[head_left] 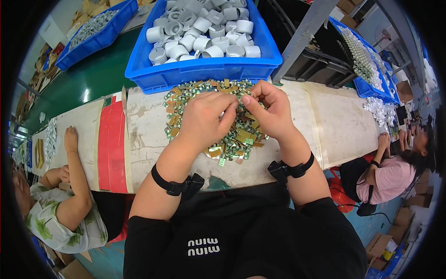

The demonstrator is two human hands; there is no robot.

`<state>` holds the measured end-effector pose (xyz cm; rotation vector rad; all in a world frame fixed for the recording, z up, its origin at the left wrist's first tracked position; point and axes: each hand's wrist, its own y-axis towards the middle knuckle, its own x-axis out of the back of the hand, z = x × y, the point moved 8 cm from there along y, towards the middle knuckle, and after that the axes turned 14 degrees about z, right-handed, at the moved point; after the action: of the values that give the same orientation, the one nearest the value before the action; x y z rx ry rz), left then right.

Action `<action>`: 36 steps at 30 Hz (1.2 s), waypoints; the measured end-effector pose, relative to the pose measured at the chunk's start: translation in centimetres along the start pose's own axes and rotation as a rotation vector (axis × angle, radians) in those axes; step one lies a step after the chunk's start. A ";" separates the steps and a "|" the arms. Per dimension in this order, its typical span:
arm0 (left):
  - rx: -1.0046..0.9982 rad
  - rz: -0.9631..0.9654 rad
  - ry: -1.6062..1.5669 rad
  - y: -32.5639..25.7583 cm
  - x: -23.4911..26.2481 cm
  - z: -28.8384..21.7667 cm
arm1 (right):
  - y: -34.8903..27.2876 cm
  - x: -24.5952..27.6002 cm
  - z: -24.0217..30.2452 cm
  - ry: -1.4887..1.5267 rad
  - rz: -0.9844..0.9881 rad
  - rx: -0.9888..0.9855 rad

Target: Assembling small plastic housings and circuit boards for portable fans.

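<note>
My left hand (204, 118) and my right hand (269, 109) meet over a heap of small green and gold parts (186, 93) on a worn white bench top (148, 149). Fingertips of both hands pinch together at one small piece from the heap; the piece itself is mostly hidden by my fingers. Both wrists wear black bands. Just beyond the heap stands a blue bin (200, 72) filled with white round caps (204, 32).
A person on the left rests a forearm (74, 162) on the bench near red tape (111, 144). Another person (390, 172) sits at the right end. More blue bins stand at the back left (93, 39) and right (371, 69). A grey post (302, 37) rises behind.
</note>
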<state>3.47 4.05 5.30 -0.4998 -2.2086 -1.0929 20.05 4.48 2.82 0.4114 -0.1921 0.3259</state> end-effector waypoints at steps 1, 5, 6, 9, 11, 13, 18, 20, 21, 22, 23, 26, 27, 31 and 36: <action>0.050 0.008 -0.069 0.1 0.0 0.2 | -0.1 0.0 0.2 0.000 0.000 -0.001; 0.218 0.044 -0.443 -0.1 -0.6 1.0 | -0.3 -0.2 -0.5 0.353 0.032 -0.112; 0.218 0.044 -0.443 -0.2 -0.6 1.1 | -0.3 -0.3 -0.5 0.453 0.048 -0.094; 0.213 0.058 -0.500 -0.6 -0.6 1.3 | -0.5 -0.6 -0.5 0.419 0.073 -0.074; 0.196 0.074 -0.460 -0.6 -0.5 1.0 | -0.4 -0.9 -0.2 0.390 0.089 -0.039; 0.158 0.054 -0.407 -0.6 -0.3 0.7 | -0.5 -0.9 0.0 0.358 0.105 -0.005; 0.089 0.013 -0.271 -0.5 0.4 -0.1 | -0.6 -0.8 -0.1 0.203 0.145 0.039; 0.057 0.010 -0.188 -0.3 0.5 -0.4 | -0.5 -0.5 -0.3 0.128 0.151 0.056; 0.058 0.011 -0.186 -0.3 0.5 -0.4 | -0.5 -0.5 -0.2 0.054 0.157 0.073; 0.081 0.007 -0.217 -0.3 0.4 -0.2 | -0.5 -0.6 -0.2 0.057 0.157 0.075; 0.103 0.004 -0.246 -0.3 0.3 0.0 | -0.4 -0.6 -0.5 0.162 0.130 0.044; 0.093 -0.059 -0.232 0.0 0.9 -0.2 | 0.0 -0.5 -1.3 0.355 0.115 -0.031; 0.089 -0.061 -0.226 0.0 1.2 -0.3 | 0.2 -0.7 -1.7 0.445 0.131 -0.083; 0.148 -0.078 -0.172 0.0 3.1 0.1 | 1.2 0.1 -0.7 0.461 0.026 0.005; 0.347 -0.163 0.068 -4.2 8.8 4.1 | 0.4 2.8 -3.2 0.339 -0.146 -0.021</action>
<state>-6.82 5.42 6.90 -0.1321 -2.3433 -0.7664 22.90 6.93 0.80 0.3414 0.1653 0.2452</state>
